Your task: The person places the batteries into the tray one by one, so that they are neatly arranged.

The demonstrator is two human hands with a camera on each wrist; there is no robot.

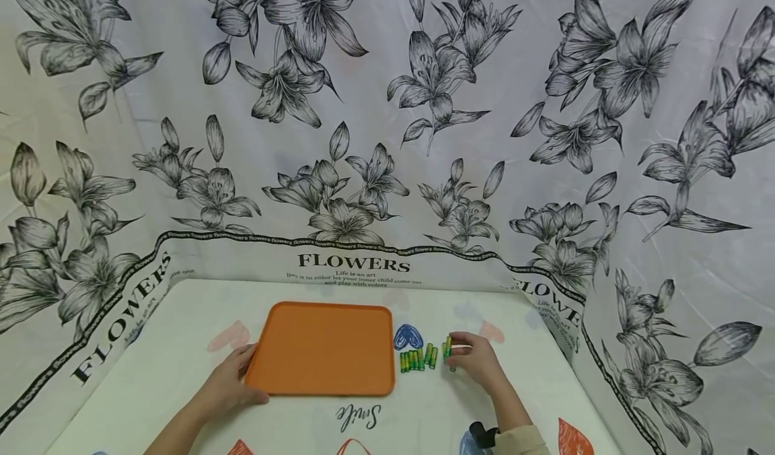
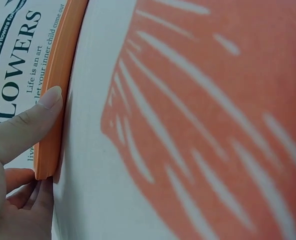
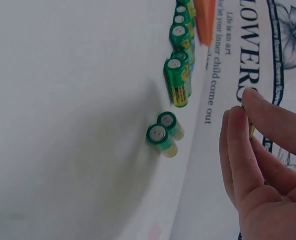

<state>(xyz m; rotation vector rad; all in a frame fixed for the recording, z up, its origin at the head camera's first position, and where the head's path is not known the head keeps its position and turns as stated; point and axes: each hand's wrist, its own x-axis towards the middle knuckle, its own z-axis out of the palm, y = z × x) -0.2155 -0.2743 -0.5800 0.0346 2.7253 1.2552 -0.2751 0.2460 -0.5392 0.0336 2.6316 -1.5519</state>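
Observation:
My left hand (image 1: pixel 225 384) holds the near left corner of an orange rectangular tray (image 1: pixel 323 351). In the left wrist view the thumb (image 2: pixel 30 120) lies along the tray's rim (image 2: pixel 55 107), the other fingers beneath its edge. To the right of the tray, my right hand (image 1: pixel 478 359) pinches a green and yellow battery (image 1: pixel 448 344); in the right wrist view the fingers hide most of that battery. Close to this hand, two more batteries (image 3: pixel 160 134) lie side by side on the cloth. Other batteries (image 1: pixel 413 361) form a row next to the tray's right edge.
A white cloth with printed hearts, leaves and lettering covers the table (image 1: pixel 303 425). Flower-patterned curtains (image 1: pixel 363 192) stand behind and at both sides. A dark strap (image 1: pixel 482 435) shows at my right wrist.

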